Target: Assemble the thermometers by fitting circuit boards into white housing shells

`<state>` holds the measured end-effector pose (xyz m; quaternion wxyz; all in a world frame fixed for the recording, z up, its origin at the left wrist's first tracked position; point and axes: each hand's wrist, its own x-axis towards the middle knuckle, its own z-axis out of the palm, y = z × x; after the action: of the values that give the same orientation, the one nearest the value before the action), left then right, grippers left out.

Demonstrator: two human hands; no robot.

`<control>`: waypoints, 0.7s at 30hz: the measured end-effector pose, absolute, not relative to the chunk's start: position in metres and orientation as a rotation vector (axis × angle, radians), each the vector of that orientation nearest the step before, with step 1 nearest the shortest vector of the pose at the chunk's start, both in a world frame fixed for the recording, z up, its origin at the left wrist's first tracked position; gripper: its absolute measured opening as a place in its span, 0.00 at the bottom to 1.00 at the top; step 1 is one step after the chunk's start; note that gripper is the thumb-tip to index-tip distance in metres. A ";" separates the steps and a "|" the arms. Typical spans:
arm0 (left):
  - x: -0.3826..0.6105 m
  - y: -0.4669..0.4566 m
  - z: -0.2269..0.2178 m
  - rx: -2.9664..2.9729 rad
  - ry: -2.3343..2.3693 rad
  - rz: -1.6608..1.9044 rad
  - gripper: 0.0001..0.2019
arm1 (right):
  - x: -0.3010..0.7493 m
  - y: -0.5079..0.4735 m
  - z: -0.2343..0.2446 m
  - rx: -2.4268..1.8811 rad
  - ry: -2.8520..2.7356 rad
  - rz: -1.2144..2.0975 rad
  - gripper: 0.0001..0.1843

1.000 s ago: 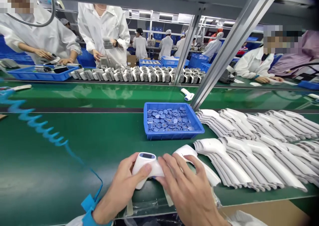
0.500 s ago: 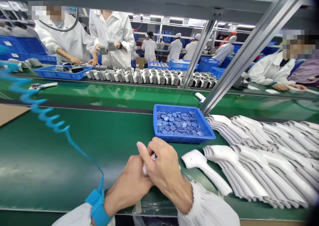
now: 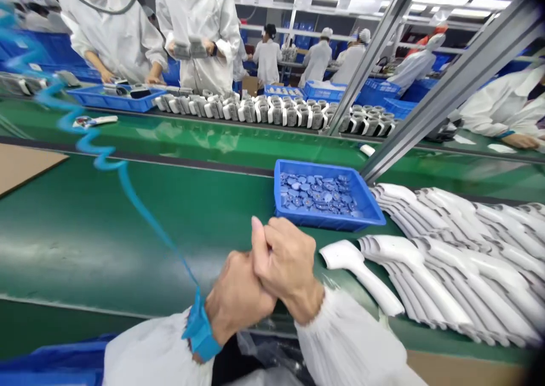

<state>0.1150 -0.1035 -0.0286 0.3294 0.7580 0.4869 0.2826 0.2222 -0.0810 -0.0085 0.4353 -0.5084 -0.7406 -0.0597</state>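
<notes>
Tightly clasped, left hand [image 3: 234,295] meets right hand [image 3: 285,267], fingers [image 3: 283,241] closed, anything held hidden; a light, stiff thermometer housing [image 3: 357,269] lies at three o'clock, best gripped by its handle.

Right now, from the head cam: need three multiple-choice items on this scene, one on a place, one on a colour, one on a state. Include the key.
1. Where is the blue tray relative to the stacked white plastic shells?
A. To their left
B. On top of them
C. Under them

2. What colour is the coiled cord running to the wrist strap?
A. Red
B. Black
C. Blue

3. How do the left hand and right hand stand?
A. Far apart, on either side of the tray
B. Pressed together, nearer the camera than the tray
C. Inside the tray

Key:
1. A: the tray sits beside the stacks, on their left.
2. C: both the cord and the strap show blue.
3. B: the right hand overlaps the left, just short of the tray.
</notes>
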 end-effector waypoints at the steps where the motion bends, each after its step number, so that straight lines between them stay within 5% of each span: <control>1: 0.114 -0.105 -0.030 2.009 1.309 0.758 0.09 | 0.221 -0.081 -0.009 -1.241 -1.844 -0.159 0.27; 15: 0.120 -0.107 -0.031 1.952 1.453 0.585 0.16 | 0.228 -0.081 -0.015 -1.371 -1.712 -0.058 0.28; 21: 0.098 -0.098 -0.006 1.878 1.448 0.504 0.13 | 0.275 -0.046 0.012 -1.539 -1.995 0.340 0.27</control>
<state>0.0979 -0.0981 -0.0065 0.3510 0.7254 0.5592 0.1946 0.2745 -0.0463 0.0123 0.2951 -0.5784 -0.7497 0.1277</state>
